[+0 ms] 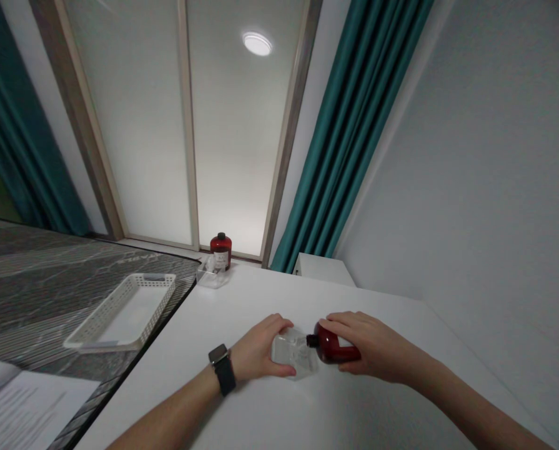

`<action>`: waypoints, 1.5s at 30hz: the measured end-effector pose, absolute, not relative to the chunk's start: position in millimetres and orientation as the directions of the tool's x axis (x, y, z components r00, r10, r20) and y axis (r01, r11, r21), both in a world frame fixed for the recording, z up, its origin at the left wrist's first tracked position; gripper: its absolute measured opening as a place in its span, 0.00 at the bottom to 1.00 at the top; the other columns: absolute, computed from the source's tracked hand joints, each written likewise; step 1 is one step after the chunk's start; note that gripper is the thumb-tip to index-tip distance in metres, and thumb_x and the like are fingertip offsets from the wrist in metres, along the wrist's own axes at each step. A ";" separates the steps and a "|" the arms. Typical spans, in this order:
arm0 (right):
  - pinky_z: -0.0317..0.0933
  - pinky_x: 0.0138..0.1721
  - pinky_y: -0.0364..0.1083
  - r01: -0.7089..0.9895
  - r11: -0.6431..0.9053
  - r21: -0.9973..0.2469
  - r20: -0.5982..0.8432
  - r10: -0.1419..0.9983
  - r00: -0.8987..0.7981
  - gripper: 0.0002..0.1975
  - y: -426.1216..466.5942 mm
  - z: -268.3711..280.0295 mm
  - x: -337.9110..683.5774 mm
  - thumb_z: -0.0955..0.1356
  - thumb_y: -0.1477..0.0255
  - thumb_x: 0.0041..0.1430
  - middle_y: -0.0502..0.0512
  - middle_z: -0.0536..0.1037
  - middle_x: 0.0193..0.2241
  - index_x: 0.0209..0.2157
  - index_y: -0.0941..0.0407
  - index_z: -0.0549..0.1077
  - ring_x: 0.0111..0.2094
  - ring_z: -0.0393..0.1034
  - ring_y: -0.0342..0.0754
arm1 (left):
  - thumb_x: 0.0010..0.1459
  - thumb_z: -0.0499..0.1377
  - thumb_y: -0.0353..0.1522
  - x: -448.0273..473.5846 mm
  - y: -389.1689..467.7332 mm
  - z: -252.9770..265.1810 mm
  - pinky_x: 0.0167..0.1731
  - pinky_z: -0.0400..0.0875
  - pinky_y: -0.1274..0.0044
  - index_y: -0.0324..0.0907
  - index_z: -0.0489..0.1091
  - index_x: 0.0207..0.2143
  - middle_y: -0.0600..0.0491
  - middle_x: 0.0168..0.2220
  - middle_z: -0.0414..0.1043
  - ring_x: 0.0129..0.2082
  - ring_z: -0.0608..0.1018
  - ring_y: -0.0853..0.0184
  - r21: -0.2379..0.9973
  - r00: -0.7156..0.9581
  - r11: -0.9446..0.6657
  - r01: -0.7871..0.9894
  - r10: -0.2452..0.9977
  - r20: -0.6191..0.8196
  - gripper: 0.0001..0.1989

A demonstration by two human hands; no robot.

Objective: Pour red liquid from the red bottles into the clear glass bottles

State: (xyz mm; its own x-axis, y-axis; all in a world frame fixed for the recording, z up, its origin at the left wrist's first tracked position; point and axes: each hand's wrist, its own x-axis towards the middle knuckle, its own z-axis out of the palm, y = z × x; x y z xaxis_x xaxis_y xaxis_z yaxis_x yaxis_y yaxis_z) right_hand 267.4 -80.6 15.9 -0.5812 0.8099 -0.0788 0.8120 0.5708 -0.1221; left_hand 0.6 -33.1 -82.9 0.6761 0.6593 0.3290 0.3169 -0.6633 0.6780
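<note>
Dark red plastic, glossy and translucent, filled the right hand [373,347]: its fingers were wrapped around a bottle [328,347] tipped onto its side, the black neck end pointing toward the left hand [259,351]. That left hand was partly open in a C-shape, thumb and fingers set about a clear plastic container [295,357] between the two hands. The bottle's black end reached the container's near-right side; whether the two touched could not be told. A smartwatch [219,354] with a dark strap circled the left wrist.

Both hands worked over a white tabletop [377,406]. Beyond the left hand, at the far edge, stood a second red bottle [220,242] with a black cap and white label, a second clear container [212,280] just in front of it. Well left of the left hand, a perforated white basket [141,310] lay on a gray marbled surface [26,269], with an open booklet [35,406] nearer the wearer.
</note>
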 end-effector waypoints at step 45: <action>0.60 0.53 0.56 0.806 0.579 -0.125 -0.053 0.807 -0.588 0.38 -81.5 15.2 268.5 0.76 0.69 0.48 0.59 0.71 0.58 0.60 0.47 0.64 0.56 0.67 0.60 | 0.43 0.73 0.35 0.4 -33.6 -81.9 0.46 0.69 0.67 0.42 0.64 0.51 0.49 0.44 0.69 0.44 0.73 0.57 0.671 0.681 -0.670 0.317 0.653 0.331 0.34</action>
